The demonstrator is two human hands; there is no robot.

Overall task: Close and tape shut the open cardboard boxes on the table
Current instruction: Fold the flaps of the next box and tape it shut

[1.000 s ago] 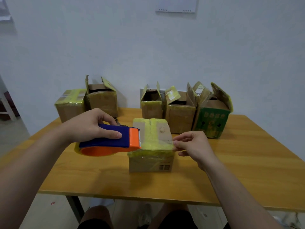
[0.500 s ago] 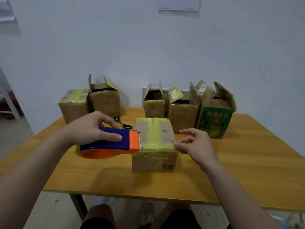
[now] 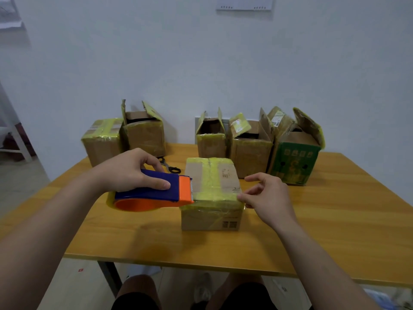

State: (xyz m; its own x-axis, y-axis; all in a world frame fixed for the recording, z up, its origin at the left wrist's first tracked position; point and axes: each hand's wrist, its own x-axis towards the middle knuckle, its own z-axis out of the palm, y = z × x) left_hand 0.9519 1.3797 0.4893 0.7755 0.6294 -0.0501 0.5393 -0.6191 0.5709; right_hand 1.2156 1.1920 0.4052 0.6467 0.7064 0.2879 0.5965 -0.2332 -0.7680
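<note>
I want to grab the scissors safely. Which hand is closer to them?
Left. The left hand, gripping the tape dispenser, is just in front of the scissors; the right hand is across the front box, at its right edge.

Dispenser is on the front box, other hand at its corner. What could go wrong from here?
1. The left hand grips the tape dispenser at the left top edge of the front box. A tilt could wrinkle the tape strip or cut it short.
2. The right hand meets the box only with its fingers at the near right corner, so the box may slide or the tape end may lift.
3. The scissors lie just behind the dispenser and could get knocked.
</note>
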